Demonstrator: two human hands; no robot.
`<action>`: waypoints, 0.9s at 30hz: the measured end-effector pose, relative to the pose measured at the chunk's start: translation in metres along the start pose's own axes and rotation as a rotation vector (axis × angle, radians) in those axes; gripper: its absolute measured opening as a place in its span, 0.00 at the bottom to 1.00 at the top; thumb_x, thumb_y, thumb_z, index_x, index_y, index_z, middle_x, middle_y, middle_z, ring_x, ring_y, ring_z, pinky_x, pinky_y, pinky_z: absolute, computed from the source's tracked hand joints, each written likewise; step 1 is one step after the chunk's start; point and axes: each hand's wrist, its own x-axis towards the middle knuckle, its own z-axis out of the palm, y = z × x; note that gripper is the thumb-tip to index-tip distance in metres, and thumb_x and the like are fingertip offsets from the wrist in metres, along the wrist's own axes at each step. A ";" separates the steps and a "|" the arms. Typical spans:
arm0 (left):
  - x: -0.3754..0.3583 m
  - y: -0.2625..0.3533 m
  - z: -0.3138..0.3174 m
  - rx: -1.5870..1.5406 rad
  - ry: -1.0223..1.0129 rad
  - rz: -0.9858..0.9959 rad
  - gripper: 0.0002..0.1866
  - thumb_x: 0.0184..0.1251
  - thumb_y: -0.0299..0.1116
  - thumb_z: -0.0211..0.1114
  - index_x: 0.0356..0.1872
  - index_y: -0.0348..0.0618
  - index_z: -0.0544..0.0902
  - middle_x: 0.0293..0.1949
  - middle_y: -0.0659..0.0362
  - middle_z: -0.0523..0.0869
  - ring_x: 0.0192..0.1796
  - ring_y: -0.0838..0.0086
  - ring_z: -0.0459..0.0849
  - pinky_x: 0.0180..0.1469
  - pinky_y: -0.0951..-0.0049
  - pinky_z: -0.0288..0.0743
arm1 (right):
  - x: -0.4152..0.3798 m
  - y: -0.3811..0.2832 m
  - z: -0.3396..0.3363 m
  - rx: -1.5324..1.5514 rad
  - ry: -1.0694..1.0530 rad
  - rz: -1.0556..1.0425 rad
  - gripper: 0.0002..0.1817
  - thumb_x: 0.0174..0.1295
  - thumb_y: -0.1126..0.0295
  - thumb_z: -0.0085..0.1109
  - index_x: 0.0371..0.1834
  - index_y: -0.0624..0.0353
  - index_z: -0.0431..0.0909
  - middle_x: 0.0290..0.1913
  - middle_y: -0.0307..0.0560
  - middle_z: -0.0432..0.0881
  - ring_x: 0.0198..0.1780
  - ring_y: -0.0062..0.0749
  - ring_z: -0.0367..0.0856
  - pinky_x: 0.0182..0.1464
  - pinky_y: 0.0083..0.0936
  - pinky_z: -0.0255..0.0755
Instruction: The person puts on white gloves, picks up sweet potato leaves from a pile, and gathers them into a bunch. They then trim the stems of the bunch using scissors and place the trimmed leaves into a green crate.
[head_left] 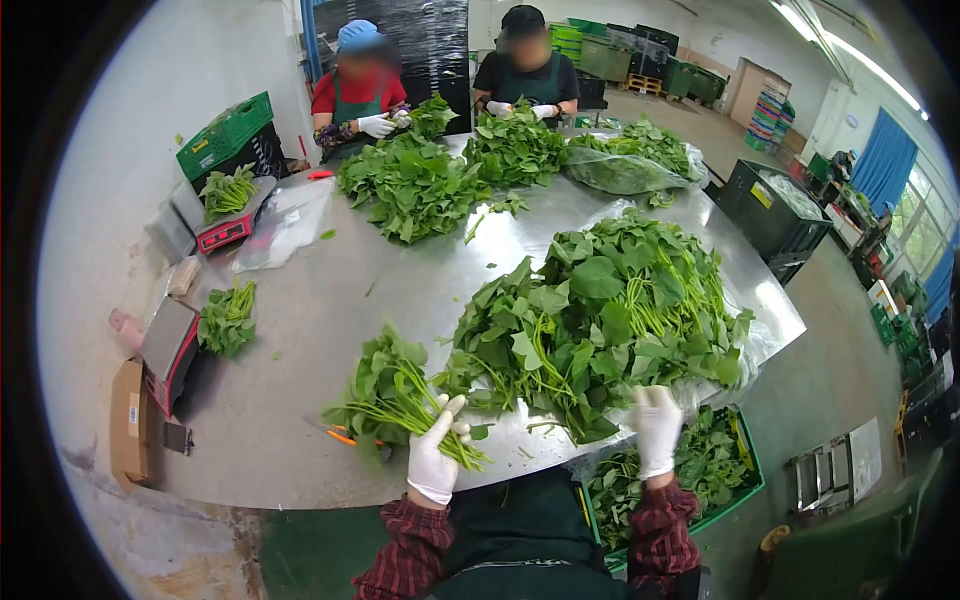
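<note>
My left hand (pixel 436 455), in a white glove, is closed round the stems of a leafy green bunch (pixel 385 390) near the table's front edge. The leaves point up and to the left, and the stem ends stick out at the lower right. My right hand (pixel 657 430), also gloved, is raised at the front edge of a large heap of leafy greens (pixel 610 310); its fingers are blurred, so their hold is unclear. Orange-handled scissors (pixel 342 437) lie partly under the bunch. Below my right hand is a green crate (pixel 752 480) full of greens.
Across the metal table (pixel 300 400), two gloved people handle greens beside more heaps (pixel 415 185). Two red scales (pixel 225 232) (pixel 175 350) stand at the left, one bearing a bunch. A black bin (pixel 745 205) stands beyond the right edge, and a step stool (pixel 835 470) at the lower right.
</note>
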 end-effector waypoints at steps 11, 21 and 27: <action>-0.001 0.011 -0.014 -0.067 0.044 0.061 0.11 0.71 0.35 0.53 0.48 0.40 0.73 0.26 0.63 0.72 0.28 0.77 0.70 0.34 0.74 0.67 | -0.010 0.022 0.087 -0.388 -0.198 -0.361 0.08 0.56 0.69 0.58 0.25 0.59 0.71 0.23 0.54 0.76 0.25 0.49 0.78 0.28 0.38 0.70; 0.001 -0.001 -0.012 -0.123 0.014 -0.023 0.08 0.71 0.37 0.54 0.37 0.43 0.74 0.24 0.65 0.71 0.26 0.77 0.69 0.33 0.75 0.66 | -0.004 0.065 -0.078 0.048 0.243 0.473 0.13 0.66 0.67 0.51 0.28 0.67 0.71 0.18 0.43 0.76 0.12 0.20 0.70 0.15 0.16 0.63; 0.002 -0.001 -0.008 -0.101 0.037 -0.020 0.08 0.70 0.36 0.54 0.37 0.43 0.74 0.24 0.65 0.71 0.26 0.77 0.69 0.32 0.75 0.66 | -0.033 0.083 -0.083 -0.675 -0.073 0.013 0.07 0.47 0.74 0.63 0.30 0.61 0.77 0.29 0.49 0.78 0.31 0.40 0.80 0.34 0.29 0.73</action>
